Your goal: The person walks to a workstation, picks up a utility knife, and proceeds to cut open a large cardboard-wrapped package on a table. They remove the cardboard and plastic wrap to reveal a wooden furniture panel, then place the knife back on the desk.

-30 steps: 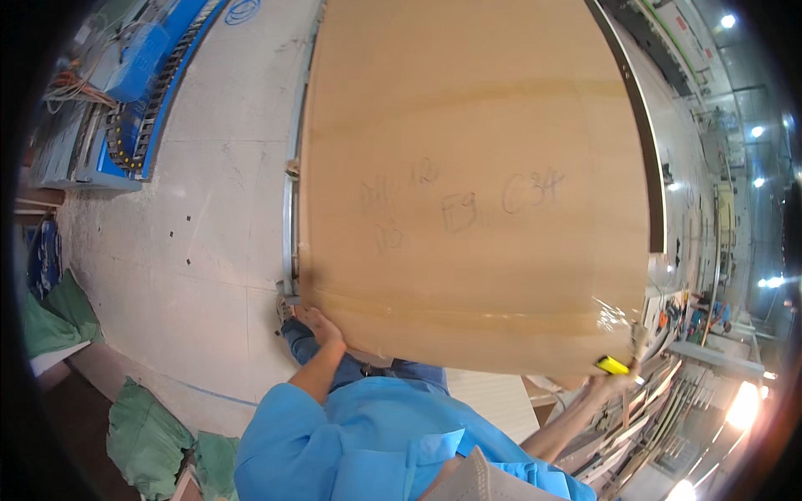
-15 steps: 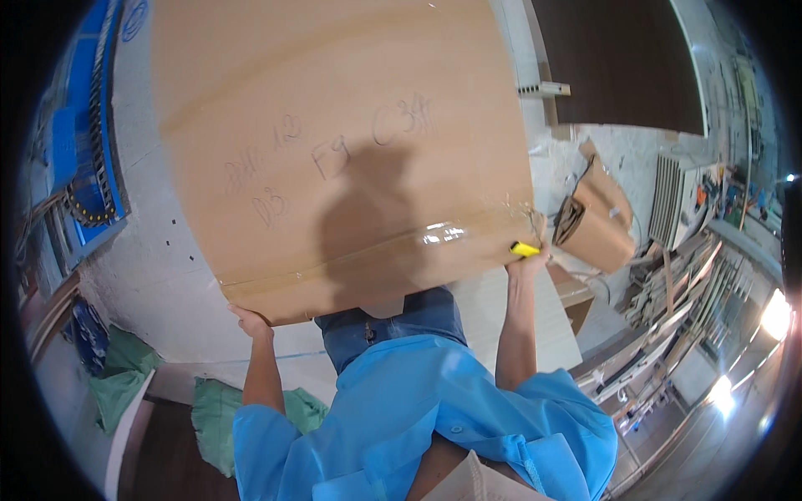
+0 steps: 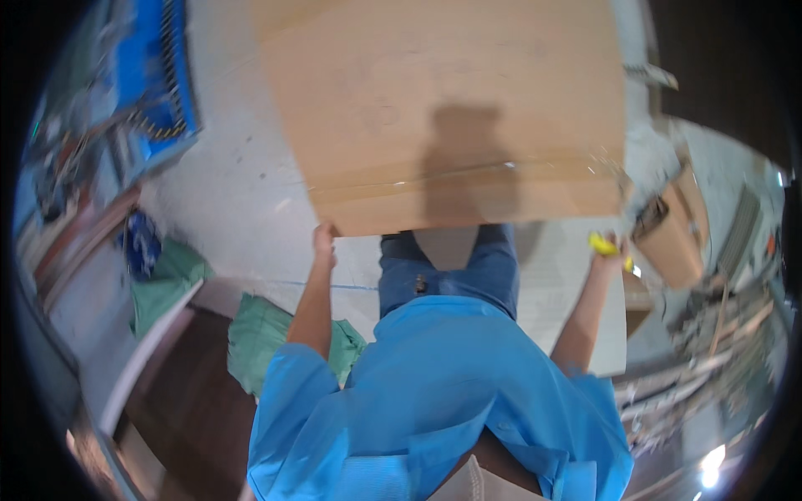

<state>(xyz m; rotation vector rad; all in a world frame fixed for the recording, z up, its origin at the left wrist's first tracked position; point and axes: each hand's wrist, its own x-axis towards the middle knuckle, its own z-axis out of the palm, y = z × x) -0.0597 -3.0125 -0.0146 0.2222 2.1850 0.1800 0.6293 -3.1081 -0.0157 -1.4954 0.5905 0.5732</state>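
Note:
A large brown cardboard carton (image 3: pixel 368 125) fills the upper middle, with clear tape along its near edge and faint handwriting on top. At its near left corner my left hand (image 3: pixel 324 244) is closed on the carton's edge. My right hand (image 3: pixel 611 252) is off the carton, just below its near right corner. It is closed around a bright yellow tool (image 3: pixel 601 244), which looks like a box cutter but is blurred by motion. My shadow falls over the carton's middle.
A folded cardboard piece (image 3: pixel 668 246) stands on the floor at right, near a pile of wood strips (image 3: pixel 702 359). Dark panels (image 3: pixel 718 75) are at upper right. Green cloth bags (image 3: pixel 259 342) lie at lower left, and blue machinery (image 3: pixel 154 75) stands at far left.
My right hand has let go of the carton's near right corner and moved slightly away with the yellow tool. My left hand stays at its corner. The view has shifted, so everything sits further right.

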